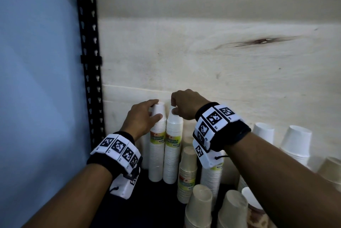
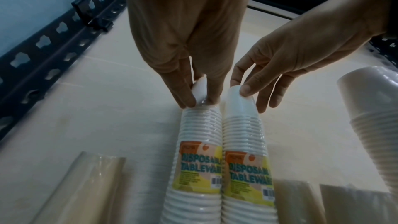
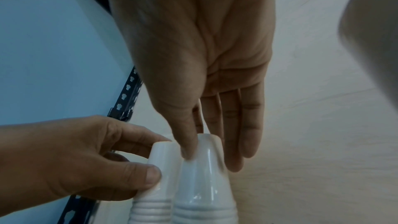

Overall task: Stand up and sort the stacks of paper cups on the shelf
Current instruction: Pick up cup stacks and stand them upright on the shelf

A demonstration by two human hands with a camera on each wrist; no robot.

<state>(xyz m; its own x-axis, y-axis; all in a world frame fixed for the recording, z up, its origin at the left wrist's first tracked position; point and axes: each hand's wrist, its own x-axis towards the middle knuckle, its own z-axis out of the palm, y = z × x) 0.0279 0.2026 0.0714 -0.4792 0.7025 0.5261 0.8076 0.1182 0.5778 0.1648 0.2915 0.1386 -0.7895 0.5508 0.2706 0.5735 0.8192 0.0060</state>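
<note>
Two tall white paper cup stacks in labelled plastic sleeves stand upright side by side in the shelf's back left corner. My left hand (image 1: 157,109) grips the top cup of the left stack (image 1: 156,154) between thumb and fingers. My right hand (image 1: 173,106) pinches the top of the right stack (image 1: 172,154). The left wrist view has the left hand (image 2: 200,102) on the left stack (image 2: 198,159) and the right hand (image 2: 252,100) on the right stack (image 2: 245,142). From the right wrist, the right hand (image 3: 212,157) holds the right stack (image 3: 204,193) beside the left hand (image 3: 160,157).
Brown cup stacks (image 1: 187,170) (image 1: 199,207) (image 1: 232,209) stand in front. More white stacks (image 1: 262,133) (image 1: 295,142) stand at the right, one (image 1: 210,178) below my right wrist. A black slotted post (image 1: 90,80) and blue wall (image 1: 36,61) bound the left; a plywood panel (image 1: 203,61) closes the back.
</note>
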